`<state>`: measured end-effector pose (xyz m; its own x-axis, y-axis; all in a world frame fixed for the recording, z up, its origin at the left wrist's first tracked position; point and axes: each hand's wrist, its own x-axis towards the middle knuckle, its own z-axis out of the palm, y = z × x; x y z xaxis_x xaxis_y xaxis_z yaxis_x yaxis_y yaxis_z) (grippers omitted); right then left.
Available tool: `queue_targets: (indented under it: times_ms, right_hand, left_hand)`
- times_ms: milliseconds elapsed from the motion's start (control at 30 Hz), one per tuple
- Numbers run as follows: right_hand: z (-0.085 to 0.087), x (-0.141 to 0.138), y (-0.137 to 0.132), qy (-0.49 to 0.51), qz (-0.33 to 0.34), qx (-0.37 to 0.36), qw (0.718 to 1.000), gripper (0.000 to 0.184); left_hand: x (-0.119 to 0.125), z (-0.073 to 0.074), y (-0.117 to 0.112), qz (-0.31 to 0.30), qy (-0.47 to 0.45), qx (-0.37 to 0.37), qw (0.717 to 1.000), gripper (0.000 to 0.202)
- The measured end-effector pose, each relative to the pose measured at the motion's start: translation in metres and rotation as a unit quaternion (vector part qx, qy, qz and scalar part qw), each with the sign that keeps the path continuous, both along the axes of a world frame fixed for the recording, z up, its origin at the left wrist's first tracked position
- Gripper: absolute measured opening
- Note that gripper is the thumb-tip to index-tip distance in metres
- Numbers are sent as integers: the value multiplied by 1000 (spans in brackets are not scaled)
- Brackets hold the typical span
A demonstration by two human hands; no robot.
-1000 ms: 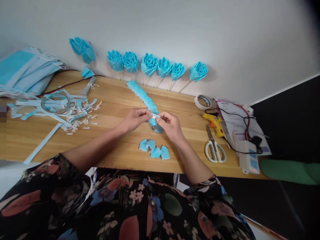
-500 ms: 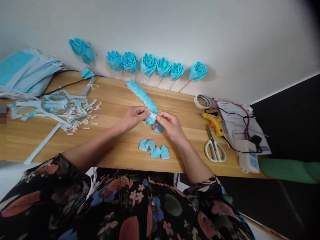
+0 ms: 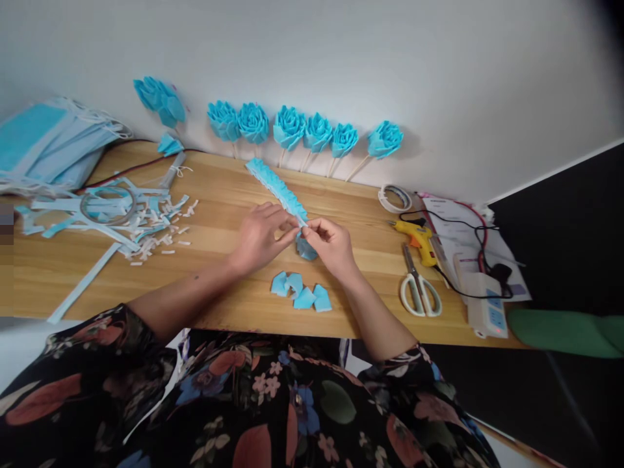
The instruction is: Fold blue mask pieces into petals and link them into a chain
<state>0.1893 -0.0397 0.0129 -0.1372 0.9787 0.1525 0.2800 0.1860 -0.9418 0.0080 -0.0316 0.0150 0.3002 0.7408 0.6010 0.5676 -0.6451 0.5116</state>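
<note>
Over the middle of the table, my left hand and my right hand meet at their fingertips. Both pinch a small folded piece of blue mask fabric, mostly hidden by the fingers. Just beyond it, a row of overlapping blue folded pieces runs away to the upper left. One more blue piece lies below the fingertips, partly covered by my right hand. Nearer to me rest several loose blue folded pieces.
Several blue fabric flowers on sticks lean against the wall. Left are stacked face masks and fabric scraps. On the right lie a tape roll, yellow glue gun, scissors, papers and a power strip.
My left hand has turned over the pinched piece, its fingers now arched above it. The piece, plainly visible before with a white part, is now mostly covered. My right hand stays nearly in place.
</note>
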Motion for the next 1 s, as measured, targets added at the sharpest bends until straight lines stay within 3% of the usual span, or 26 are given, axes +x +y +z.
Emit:
queue_targets:
  times_ms: [367,800,1000]
  right_hand:
    - [3,-3,-4,-85,-16,102,991,15]
    - [1,-4,-4,-88,-16,100,991,14]
    - [1,-4,-4,-93,-11,95,991,14]
  left_hand:
    - [0,-2,0,11,25,-23,999,15]
    - [0,-3,0,-20,8,-25,999,15]
    - [0,-3,1,-21,-25,-65,997,16]
